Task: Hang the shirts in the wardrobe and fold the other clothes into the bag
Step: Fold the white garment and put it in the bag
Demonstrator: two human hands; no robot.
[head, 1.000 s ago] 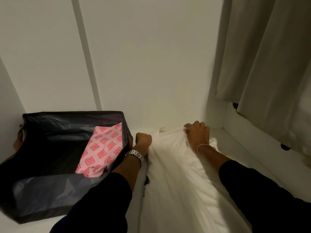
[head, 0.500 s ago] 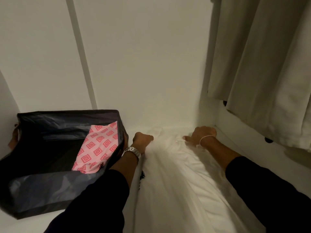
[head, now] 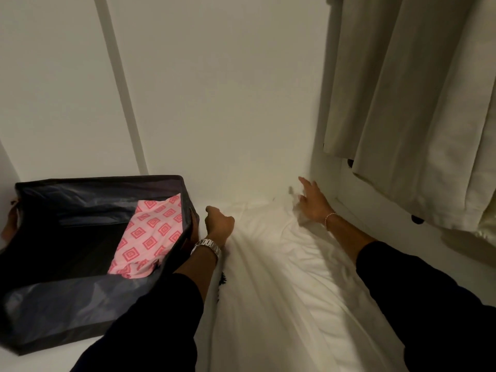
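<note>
- Bag (head: pixel 80 299) sits at far left on the white surface, dark and open-topped; a folded pink patterned garment (head: pixel 147 234) lies inside against its right wall; neither has shifted since a second ago, so one folded piece is already packed
- Left hand (head: pixel 218 224), with a metal watch (head: pixel 207 246) on the wrist, sits just beside the bag's right wall; its fingers are curled tight and seem to pinch the near-left top corner of the white garment (head: pixel 268 277); the grip looks the same as it was a second ago, so this corner stays anchored
- White garment lies spread flat between the two arms, running from the back wall toward the camera; a small dark mark shows at its left edge under the forearm; its top edge is smoother than a second ago, when it was bunched under the right palm
- Right hand (head: pixel 312 204), a thin bracelet at the wrist, has let go of the cloth and lifted; a second ago it clutched the far corner, now its fingers are straight and spread, blurred by motion, with the fingertips above the right top corner and the heel of the palm close to the fabric; whether it touches I cannot tell
- My reading: the garment is now laid out, and folding it for the bag comes next
- Pale garments (head: pixel 416 103) hang at far right
</note>
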